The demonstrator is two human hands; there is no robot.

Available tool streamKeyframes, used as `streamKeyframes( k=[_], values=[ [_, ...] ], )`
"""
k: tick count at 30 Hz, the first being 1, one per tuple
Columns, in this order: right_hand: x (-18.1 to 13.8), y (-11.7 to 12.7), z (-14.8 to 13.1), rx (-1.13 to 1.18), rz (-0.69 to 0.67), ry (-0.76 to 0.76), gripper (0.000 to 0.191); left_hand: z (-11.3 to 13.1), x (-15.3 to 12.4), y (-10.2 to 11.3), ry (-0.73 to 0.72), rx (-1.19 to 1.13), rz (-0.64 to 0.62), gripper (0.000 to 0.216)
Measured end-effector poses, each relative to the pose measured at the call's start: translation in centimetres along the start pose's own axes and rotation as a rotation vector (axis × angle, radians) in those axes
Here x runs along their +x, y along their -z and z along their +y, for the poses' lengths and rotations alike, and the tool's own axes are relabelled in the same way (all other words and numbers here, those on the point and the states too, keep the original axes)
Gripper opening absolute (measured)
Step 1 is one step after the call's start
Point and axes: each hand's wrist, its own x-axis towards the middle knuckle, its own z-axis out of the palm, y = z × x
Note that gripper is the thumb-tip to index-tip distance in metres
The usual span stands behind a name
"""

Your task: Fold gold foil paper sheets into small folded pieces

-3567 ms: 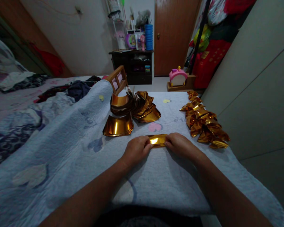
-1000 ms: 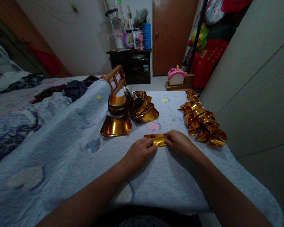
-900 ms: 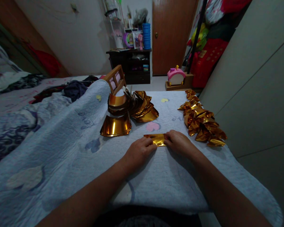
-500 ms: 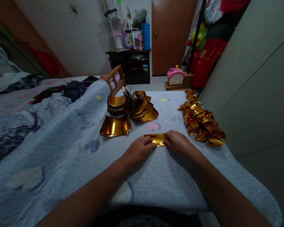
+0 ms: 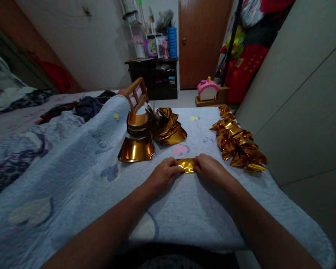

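A small folded strip of gold foil paper [image 5: 187, 164] lies on the pale blue quilt [image 5: 72, 179] in front of me. My left hand [image 5: 164, 174] covers the strip's left end, fingers curled and pinching it. My right hand [image 5: 211, 169] pinches its right end, fingers pressed together. Only the middle of the strip shows between the two hands.
A fanned stack of curved gold foil sheets [image 5: 151, 132] sits beyond my hands, beside a small wooden frame [image 5: 136, 93]. A row of folded gold pieces [image 5: 238, 144] lies at the right, along a grey cupboard [image 5: 296, 93]. Rumpled clothes [image 5: 86, 104] lie far left.
My left hand has slid up over the strip's left end, so less gold foil shows between the hands. My right hand has stayed in place.
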Motion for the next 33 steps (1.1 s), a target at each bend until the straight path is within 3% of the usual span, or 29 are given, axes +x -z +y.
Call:
streamKeyframes(
  k=[4,8,12,16,27,33],
  values=[
    [-0.4,-0.1,-1.1,-0.041,0.133,0.121,0.015,0.1,0.0,-0.2,-0.008,0.038,-0.003,0.022],
    [-0.5,-0.8,-2.4,0.054,0.064,0.292,0.023,0.2,0.0,-0.1,-0.024,0.046,0.009,0.024],
    [-0.1,-1.3,-3.2,0.075,0.049,0.176,0.022,0.4,0.1,0.3,0.003,-0.046,-0.004,0.022],
    [0.1,-1.5,-3.6,0.054,0.064,0.076,0.017,0.6,0.1,1.0,0.118,-0.146,-0.009,0.013],
    [-0.1,-2.0,-4.8,-0.076,0.135,0.063,0.020,1.3,-0.1,1.0,0.383,0.174,-0.010,0.007],
    [-0.2,-2.3,-5.6,-0.075,0.180,0.013,0.025,1.6,0.0,1.2,0.408,0.191,-0.056,0.008]
  ],
)
